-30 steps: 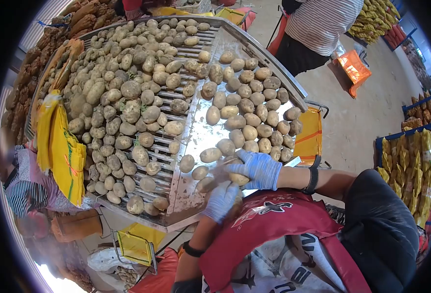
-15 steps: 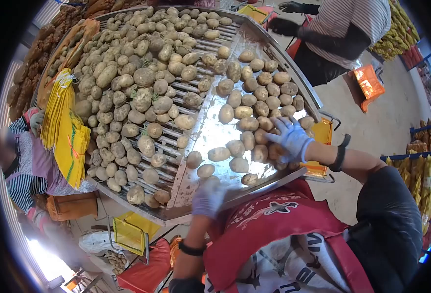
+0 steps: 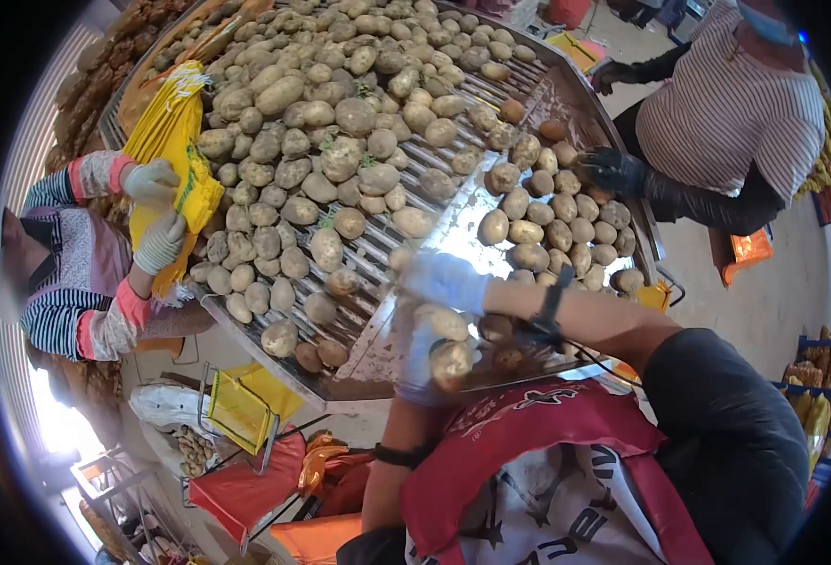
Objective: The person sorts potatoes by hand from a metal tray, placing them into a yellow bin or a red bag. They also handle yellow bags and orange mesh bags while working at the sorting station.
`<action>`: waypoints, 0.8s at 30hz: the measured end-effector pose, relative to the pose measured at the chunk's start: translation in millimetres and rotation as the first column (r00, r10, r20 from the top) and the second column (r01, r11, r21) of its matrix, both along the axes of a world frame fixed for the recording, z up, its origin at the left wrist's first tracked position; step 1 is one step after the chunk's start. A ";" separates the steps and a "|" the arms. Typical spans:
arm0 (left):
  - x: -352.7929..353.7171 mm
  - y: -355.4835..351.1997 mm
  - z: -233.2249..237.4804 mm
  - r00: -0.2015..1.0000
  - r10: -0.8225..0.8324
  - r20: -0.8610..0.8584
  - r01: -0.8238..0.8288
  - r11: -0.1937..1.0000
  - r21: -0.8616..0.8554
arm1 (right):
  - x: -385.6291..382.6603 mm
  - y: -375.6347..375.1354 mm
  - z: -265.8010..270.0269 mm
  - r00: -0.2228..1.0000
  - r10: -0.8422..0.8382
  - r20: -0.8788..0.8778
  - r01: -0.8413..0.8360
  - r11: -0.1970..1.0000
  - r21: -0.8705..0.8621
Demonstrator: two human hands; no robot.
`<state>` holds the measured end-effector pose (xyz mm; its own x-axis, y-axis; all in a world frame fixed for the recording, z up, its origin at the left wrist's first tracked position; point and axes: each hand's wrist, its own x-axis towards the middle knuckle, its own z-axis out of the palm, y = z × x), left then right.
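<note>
Potatoes (image 3: 340, 155) are heaped on the slatted metal rack, and more potatoes (image 3: 562, 221) lie on the shiny sheet (image 3: 463, 226) to its right. My left hand (image 3: 420, 353), in a pale glove, is upright at the sheet's near edge, beside potatoes (image 3: 450, 363); its fingers are blurred. My right hand (image 3: 448, 281), gloved and smeared by motion, reaches leftward across the sheet just beyond my left hand. Whether either hand grips a potato cannot be made out.
At the left, a person in gloves (image 3: 159, 240) handles yellow net bags (image 3: 182, 160). Across the table at the right, a co-worker's dark-gloved hand (image 3: 613, 171) touches potatoes. A yellow stool (image 3: 241, 414) and red cloth (image 3: 246, 485) are below the table's near edge.
My right hand has swept left across the sheet. Potatoes now lie close by my left hand. The co-worker's hand has come onto the potatoes, and the view has shifted.
</note>
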<state>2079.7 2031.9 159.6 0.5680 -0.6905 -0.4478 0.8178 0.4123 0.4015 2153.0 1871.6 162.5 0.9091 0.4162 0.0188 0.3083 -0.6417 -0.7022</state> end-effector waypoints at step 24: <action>10.1 126.1 16.9 0.862 0.490 -0.131 -0.507 0.841 -0.186 | 5.7 96.9 36.9 0.721 0.318 -0.615 0.057 0.858 0.511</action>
